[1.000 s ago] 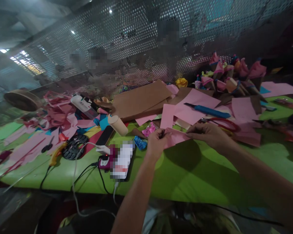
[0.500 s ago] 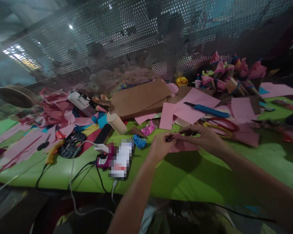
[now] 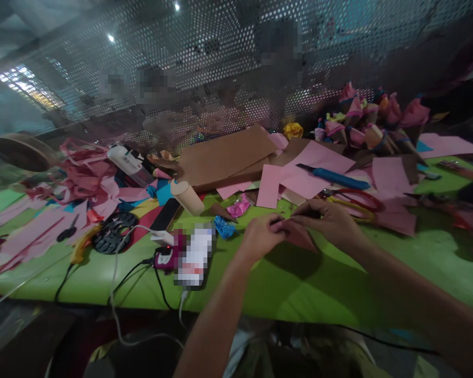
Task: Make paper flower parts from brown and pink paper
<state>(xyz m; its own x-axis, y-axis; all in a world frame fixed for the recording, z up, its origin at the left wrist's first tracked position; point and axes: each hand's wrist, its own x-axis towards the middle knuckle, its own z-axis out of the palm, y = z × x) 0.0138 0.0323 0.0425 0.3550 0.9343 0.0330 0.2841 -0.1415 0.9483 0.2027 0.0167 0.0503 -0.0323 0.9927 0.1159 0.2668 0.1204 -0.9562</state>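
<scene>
Between my hands, just above the green table (image 3: 220,294), is a small piece of pink paper (image 3: 300,235). My left hand (image 3: 263,234) has its fingers closed on the paper's left end. My right hand (image 3: 328,220) pinches its upper edge. The paper looks bent or partly rolled, and its lower corner hangs free over a shadow. Left of my left hand lie a crumpled blue wrapper (image 3: 224,227) and a crumpled pink one (image 3: 239,206). Red-and-yellow-handled scissors (image 3: 358,203) rest just beyond my right hand.
A blue-handled cutter (image 3: 341,178) lies on pink sheets (image 3: 315,163) behind my hands. Brown card (image 3: 224,157) and wrapped paper flowers (image 3: 378,118) stand further back. At left are a phone (image 3: 197,257) with cables, a yellow glue gun (image 3: 84,244) and a tape roll (image 3: 21,152).
The pink paper has turned from lying fairly flat between my hands to being bent, with its corner pointing down to the right. Both hands keep hold of it in nearly the same place.
</scene>
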